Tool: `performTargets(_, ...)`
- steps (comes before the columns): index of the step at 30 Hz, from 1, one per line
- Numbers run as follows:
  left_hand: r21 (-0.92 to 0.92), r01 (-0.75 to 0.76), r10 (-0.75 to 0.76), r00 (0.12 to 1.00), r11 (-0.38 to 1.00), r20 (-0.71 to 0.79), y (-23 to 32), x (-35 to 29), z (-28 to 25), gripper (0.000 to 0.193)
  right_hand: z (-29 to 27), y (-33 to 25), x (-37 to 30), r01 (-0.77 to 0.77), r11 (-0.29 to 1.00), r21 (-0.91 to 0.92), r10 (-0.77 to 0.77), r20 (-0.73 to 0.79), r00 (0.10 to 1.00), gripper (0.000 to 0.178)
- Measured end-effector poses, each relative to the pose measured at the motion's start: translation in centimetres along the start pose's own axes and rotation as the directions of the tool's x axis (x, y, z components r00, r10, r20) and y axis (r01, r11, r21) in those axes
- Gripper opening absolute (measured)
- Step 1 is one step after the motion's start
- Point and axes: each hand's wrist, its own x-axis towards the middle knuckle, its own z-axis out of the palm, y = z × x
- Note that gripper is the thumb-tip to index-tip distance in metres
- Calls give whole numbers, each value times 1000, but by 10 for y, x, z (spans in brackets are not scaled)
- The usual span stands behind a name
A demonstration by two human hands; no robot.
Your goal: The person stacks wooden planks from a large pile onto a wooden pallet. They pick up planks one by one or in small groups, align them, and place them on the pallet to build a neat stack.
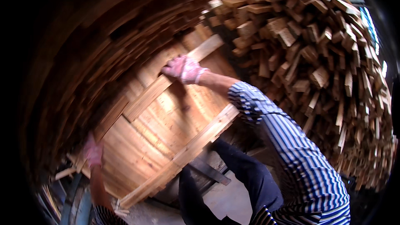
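A wide panel of pale wooden planks (154, 137) lies tilted in front of me, with a wooden strip (146, 99) across its upper part and another strip (183, 156) along its near edge. My right hand (183, 70), in a pink-and-white glove, reaches over the panel. Its fingers are curled round the upper strip. At the panel's left edge is my left hand (93, 152), gloved in pink too. Motion smears it, and its fingers do not show clearly.
Dark stacked boards (116, 37) rise just beyond the panel. To the right stands a tall pile of cut wood pieces (291, 50) with their ends facing me. A dark metal bar (209, 172) juts out under the panel near my legs. Bluish beams (73, 200) lie at lower left.
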Motion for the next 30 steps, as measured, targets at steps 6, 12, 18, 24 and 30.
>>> performTargets(6, 49, -41, 52, 969, 998, -240, -32, -6, 33, 84, -16, -38, 5, -68, 989, 134, 113, -364, 925, 24)
performTargets(12, -328, -345, 277, 931, 880, -236, 107, -111, 2, 82, -87, -157, -155, -263, 739, 620, 274, 80, 958, 88)
performTargets(18, -711, -412, 639, 766, 570, 68, 267, -316, -50, 79, -210, -180, -398, -764, 232, 602, 684, 458, 568, 95)
performTargets(24, -907, -83, 816, 475, 413, 328, 373, -469, -164, 83, -343, -146, -591, -833, -35, 553, 993, 115, 35, 98)
performTargets(30, -798, -602, 977, 192, 44, -90, 517, -535, -316, 76, -500, -60, -693, -498, 80, 863, 875, -301, -380, 110)
